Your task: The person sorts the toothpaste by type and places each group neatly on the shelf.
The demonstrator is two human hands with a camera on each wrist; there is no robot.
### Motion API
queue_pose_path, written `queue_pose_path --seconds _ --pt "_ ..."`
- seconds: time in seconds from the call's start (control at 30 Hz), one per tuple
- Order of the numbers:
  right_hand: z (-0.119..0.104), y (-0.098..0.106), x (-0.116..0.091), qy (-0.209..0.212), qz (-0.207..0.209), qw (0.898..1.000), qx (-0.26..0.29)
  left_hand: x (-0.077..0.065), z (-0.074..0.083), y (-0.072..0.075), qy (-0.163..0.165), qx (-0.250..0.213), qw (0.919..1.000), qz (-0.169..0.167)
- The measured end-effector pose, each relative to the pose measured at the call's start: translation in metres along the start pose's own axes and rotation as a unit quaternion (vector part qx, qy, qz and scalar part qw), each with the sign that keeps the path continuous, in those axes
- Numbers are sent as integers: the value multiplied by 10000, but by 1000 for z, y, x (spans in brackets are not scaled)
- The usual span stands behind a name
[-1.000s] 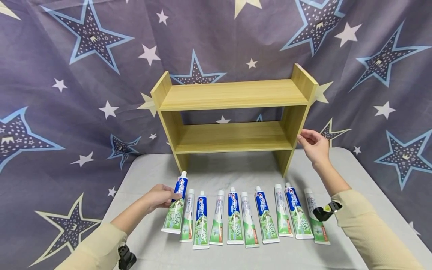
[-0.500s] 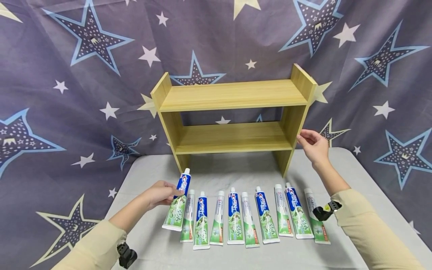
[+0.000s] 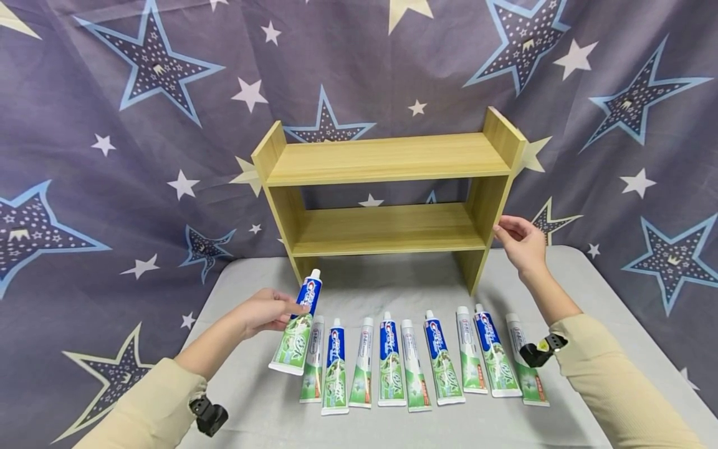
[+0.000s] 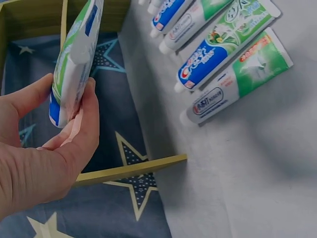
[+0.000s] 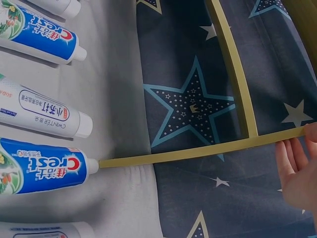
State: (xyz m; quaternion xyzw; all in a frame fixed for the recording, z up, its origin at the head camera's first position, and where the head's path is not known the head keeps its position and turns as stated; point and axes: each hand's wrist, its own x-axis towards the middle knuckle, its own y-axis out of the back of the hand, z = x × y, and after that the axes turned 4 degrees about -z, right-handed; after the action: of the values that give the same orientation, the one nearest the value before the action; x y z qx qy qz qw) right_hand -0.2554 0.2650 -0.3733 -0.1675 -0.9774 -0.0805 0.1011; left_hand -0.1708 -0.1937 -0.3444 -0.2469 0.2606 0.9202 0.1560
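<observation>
My left hand [image 3: 268, 312] pinches a blue and green Crest toothpaste tube [image 3: 298, 330] between thumb and fingers, cap end up and tilted. In the left wrist view the same tube [image 4: 77, 64] shows edge-on between thumb and fingers. It hangs above the left end of a row of toothpaste tubes, beside a white and green tube [image 3: 312, 368] lying on the table. My right hand [image 3: 524, 243] holds the front edge of the right side panel of a two-tier wooden shelf [image 3: 387, 163], thumb at the edge and fingers against the outer face.
Several tubes lie side by side before the shelf, blue-green ones such as this Crest tube [image 3: 391, 368] alternating with white-green ones. Their caps point toward the shelf. A grey cloth covers the table [image 3: 252, 411]. A star-patterned curtain [image 3: 140, 143] hangs behind.
My left hand has raised the toothpaste tube a little and moved it slightly right, toward the shelf. The right hand and the lying tubes keep their places.
</observation>
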Motion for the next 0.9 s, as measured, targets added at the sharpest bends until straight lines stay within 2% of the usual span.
queue_pose_path --seconds 0.23,0.5,0.9 --pt "-1 0 -1 -13 -24 9999 116 -6 11 3 -125 -34 9998 -122" --pt "-1 -1 -2 131 20 9999 60 -18 33 10 -445 -247 9980 -380" --pt "1 -2 -2 156 36 9991 386 -25 60 21 -673 -581 9954 -369"
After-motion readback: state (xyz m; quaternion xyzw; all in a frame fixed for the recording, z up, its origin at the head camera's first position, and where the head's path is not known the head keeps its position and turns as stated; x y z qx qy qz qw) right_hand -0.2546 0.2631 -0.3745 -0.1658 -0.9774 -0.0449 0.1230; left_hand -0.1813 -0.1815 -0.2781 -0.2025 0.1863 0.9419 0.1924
